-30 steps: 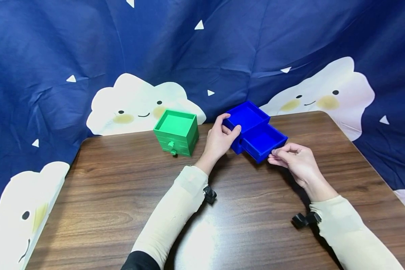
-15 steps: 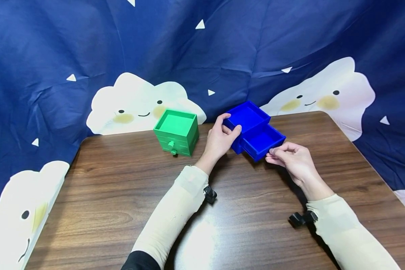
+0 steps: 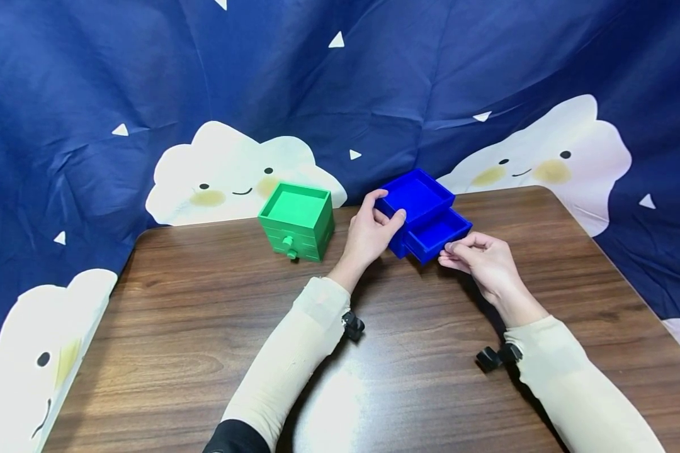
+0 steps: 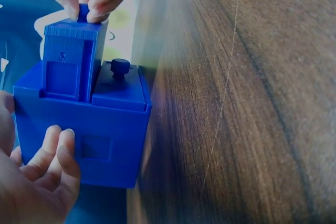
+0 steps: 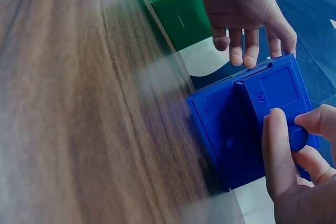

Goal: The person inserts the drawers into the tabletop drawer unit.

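Note:
A small blue drawer box [image 3: 415, 195] with a shallow tray top stands near the table's back edge. Its upper drawer [image 3: 437, 234] juts partway out toward the right front and looks empty. My left hand [image 3: 369, 233] holds the box's left side, thumb and index finger at the top rim and other fingers against the wall. Between thumb and fingers, my right hand [image 3: 487, 261] pinches the upper drawer's round knob [image 5: 298, 138]. The lower drawer [image 4: 119, 88], with its own knob, sits flush in the box.
To the left of the blue box stands a similar green drawer box [image 3: 296, 220], both its drawers pushed in. Both rest on a brown wooden table [image 3: 204, 340]. A dark blue curtain [image 3: 374, 82] with cloud prints hangs right behind the table's back edge.
The blue upper drawer has slid farther into its box, with my right hand moving left and away from me along with it. My left hand and the green box have stayed in place.

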Demonstrator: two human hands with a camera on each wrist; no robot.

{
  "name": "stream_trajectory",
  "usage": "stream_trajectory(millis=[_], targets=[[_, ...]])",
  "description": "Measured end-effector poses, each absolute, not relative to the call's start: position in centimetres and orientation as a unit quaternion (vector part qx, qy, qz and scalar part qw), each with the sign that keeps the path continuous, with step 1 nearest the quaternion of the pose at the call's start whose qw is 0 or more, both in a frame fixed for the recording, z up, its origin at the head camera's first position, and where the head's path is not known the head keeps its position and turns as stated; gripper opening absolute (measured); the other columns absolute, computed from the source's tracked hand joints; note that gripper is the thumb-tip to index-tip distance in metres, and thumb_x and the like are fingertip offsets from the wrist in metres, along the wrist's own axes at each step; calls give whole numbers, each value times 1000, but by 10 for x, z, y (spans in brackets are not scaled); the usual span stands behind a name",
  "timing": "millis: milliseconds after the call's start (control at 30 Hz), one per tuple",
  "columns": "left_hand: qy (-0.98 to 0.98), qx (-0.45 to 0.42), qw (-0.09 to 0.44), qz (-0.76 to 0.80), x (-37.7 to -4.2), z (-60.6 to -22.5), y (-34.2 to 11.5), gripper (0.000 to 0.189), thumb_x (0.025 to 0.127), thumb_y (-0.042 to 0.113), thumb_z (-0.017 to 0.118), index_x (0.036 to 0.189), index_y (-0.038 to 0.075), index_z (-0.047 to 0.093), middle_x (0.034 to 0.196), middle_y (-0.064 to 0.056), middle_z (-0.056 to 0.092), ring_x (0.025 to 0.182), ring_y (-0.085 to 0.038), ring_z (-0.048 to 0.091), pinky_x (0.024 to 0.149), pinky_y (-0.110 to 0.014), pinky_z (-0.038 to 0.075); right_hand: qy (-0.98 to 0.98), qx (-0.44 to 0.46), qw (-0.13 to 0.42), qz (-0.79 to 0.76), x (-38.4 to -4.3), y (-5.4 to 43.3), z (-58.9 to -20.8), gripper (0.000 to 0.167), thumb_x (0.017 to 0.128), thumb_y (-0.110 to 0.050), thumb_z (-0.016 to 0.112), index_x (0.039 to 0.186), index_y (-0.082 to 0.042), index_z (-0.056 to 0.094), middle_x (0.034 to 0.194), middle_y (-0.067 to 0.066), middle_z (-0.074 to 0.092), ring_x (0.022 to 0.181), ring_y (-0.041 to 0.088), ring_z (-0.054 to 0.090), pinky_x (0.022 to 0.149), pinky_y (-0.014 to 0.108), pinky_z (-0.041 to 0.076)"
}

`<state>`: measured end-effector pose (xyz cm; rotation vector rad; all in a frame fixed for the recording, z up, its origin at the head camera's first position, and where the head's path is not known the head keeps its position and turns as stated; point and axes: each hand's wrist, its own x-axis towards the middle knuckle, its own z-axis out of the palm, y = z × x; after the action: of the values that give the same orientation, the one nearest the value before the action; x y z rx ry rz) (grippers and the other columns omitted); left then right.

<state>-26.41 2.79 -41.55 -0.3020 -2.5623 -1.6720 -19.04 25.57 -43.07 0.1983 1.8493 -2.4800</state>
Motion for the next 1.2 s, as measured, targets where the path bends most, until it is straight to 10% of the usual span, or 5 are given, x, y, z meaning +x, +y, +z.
stream_trajectory(millis=[1200], targets=[[-840,-96,38,-532,-262,-412,29,54,100,35,74,148,17,56,82,-1,66,72,-13,62,69,-24,48,588,84,8,-804,-223,234,-432,15,98,10,68,90,-2,73,84,6,80,74,15,81,75,30,66]])
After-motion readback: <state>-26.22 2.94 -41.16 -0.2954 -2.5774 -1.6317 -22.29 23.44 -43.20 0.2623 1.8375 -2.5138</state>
